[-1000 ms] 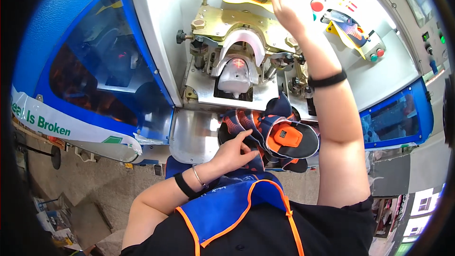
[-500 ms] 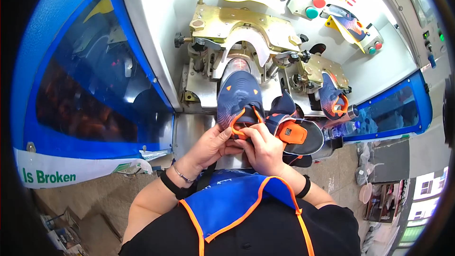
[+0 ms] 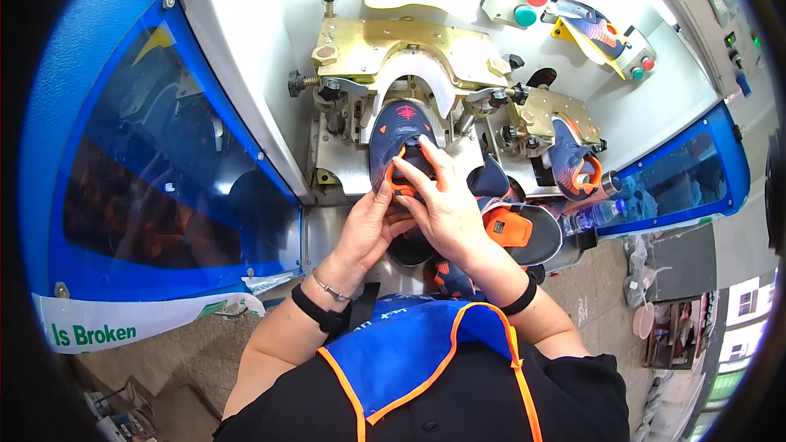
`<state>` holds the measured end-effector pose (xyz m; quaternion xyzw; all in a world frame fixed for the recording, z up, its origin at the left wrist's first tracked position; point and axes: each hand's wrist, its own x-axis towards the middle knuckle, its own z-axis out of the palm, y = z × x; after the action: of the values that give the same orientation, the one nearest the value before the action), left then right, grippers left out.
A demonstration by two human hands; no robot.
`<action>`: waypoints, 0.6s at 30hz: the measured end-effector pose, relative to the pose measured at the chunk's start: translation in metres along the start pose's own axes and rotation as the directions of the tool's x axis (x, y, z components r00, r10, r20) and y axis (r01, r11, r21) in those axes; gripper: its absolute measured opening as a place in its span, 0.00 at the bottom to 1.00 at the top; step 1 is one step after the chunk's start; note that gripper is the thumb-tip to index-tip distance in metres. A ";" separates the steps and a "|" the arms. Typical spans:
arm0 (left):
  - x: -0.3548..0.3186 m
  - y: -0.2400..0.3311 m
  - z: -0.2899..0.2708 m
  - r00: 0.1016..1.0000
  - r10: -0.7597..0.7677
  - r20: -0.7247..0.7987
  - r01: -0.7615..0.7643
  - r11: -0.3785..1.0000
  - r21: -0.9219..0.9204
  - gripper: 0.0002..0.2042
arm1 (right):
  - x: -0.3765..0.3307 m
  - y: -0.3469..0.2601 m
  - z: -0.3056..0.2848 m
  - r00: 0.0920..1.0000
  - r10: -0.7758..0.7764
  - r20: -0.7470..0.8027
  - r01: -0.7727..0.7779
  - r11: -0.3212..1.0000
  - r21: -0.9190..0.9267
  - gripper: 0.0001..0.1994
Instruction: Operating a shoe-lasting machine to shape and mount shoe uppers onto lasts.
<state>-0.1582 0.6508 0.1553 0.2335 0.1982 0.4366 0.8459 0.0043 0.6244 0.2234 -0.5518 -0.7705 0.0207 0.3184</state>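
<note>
A navy shoe upper [image 3: 401,133] with an orange-edged collar lies toe-away in front of the machine, under a curved white pad [image 3: 414,82]. My left hand [image 3: 367,229] pinches the left and heel part of its collar between thumb and fingers. With its fingers stretched across the opening, my right hand [image 3: 442,203] grips the collar and touches the tongue area. Whatever sits inside the upper is hidden. Above it is a brass-coloured clamp plate [image 3: 409,37] with black knobs.
At right, another navy upper [image 3: 573,160] sits at a second clamp station [image 3: 544,119]. Between lie more shoe parts and an orange block [image 3: 506,227]; a plastic bottle [image 3: 598,214] stands beyond. Blue-framed guards [image 3: 282,221] flank the machine. Red and green buttons [image 3: 530,5] are on the back panel.
The upper has moved forward over the metal form that showed ahead of its toe. My right hand has shifted forward from the heel toward the tongue; my left hand stays at the collar.
</note>
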 end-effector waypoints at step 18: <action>0.001 0.011 0.008 0.992 -0.029 -0.120 0.035 0.999 0.041 0.24 | 0.007 -0.006 -0.004 0.999 0.039 0.016 -0.039 0.999 -0.015 0.30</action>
<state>-0.1611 0.6553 0.1683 0.2219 0.2613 0.4318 0.8343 -0.0001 0.6272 0.2320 -0.5688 -0.7623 0.0257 0.3077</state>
